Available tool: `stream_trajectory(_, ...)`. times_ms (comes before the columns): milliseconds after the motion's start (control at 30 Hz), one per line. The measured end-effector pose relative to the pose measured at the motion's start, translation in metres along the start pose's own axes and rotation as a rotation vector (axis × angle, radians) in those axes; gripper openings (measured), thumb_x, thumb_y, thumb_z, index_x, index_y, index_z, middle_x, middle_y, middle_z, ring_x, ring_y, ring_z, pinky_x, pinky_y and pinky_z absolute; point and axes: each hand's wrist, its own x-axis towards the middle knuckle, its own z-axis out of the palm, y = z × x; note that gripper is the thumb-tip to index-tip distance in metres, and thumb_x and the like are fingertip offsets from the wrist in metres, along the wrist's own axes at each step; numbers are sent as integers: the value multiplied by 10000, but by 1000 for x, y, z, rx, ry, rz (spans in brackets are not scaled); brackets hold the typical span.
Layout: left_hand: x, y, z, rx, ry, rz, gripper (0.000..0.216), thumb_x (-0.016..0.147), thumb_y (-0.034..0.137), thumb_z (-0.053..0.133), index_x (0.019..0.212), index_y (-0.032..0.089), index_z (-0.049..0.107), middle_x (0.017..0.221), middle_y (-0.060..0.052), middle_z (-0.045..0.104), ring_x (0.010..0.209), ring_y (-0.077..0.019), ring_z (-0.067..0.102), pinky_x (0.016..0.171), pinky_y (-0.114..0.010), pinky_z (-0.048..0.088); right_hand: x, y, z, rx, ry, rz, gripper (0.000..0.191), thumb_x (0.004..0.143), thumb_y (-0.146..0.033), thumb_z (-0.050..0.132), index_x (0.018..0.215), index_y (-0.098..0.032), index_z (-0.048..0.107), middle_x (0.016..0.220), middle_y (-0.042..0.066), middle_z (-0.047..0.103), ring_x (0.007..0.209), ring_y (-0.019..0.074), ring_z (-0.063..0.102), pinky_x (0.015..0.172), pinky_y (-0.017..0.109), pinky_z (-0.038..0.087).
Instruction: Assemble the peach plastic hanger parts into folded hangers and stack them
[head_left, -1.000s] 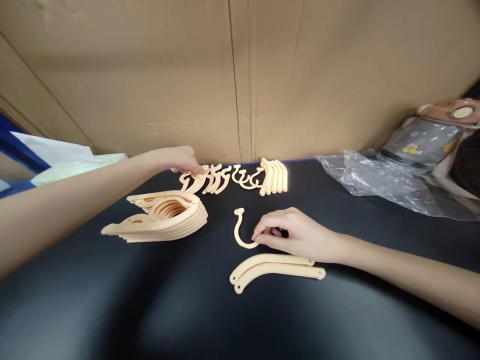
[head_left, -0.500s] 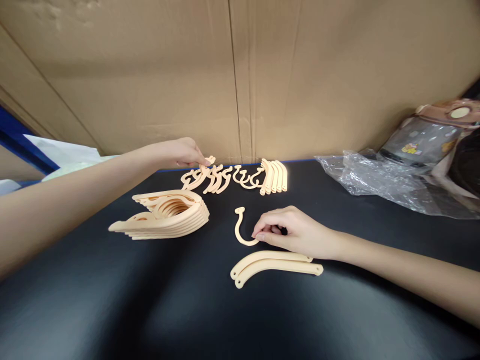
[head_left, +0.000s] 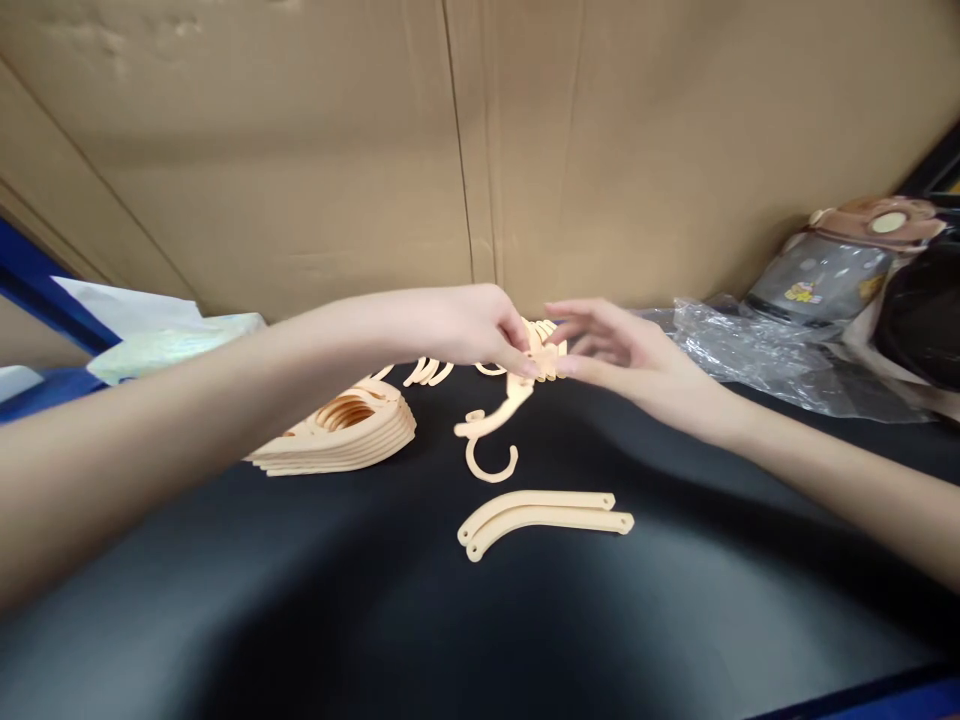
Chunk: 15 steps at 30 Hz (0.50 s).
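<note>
A curved, cream plastic hanger piece is pinched between the thumb and fingers of my left hand. My right hand is close on the right, fingers apart, its thumb near the piece's far end; whether they touch I cannot tell. Below the held piece, a cream hanger hook lies on the black table. Nearer to me, two long curved hanger arms rest side by side. Behind the hands, more cream pieces stand in rows, partly hidden.
To the left, a stack of cream hangers lies partly under my left forearm. A tall cardboard sheet closes off the back. Crumpled clear plastic and a bottle are at the right; white paper is at the left.
My left hand has lifted a curved piece from the back row and carried it right. My right hand has let go of the hook and moved up and back towards that piece.
</note>
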Motion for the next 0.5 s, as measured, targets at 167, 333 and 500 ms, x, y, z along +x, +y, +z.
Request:
stream_trajectory(167,1,20,28,-164,-35,45,184,770,381,651,781,198,675,738,9,621,645,-143,526,562,-255,330,-13,2,-2,61,-42,115,257,785,-401,725,905,-174,712,872,46,726,793,189,668,742,340,549)
stream_trajectory(333,-2,16,53,-285,-64,73,321,876,479,499,846,191,638,831,-17,680,688,-151,588,555,-241,388,-19,13,-9,168,104,205,274,703,-408,790,854,-185,738,860,49,742,760,183,679,713,327,579)
stream_trajectory(500,-3,4,68,-329,-15,8,186,860,276,505,896,173,656,923,-32,715,833,-161,651,683,-235,462,-20,26,-14,59,48,267,341,696,-449,777,885,-167,741,828,63,738,695,171,658,683,333,565)
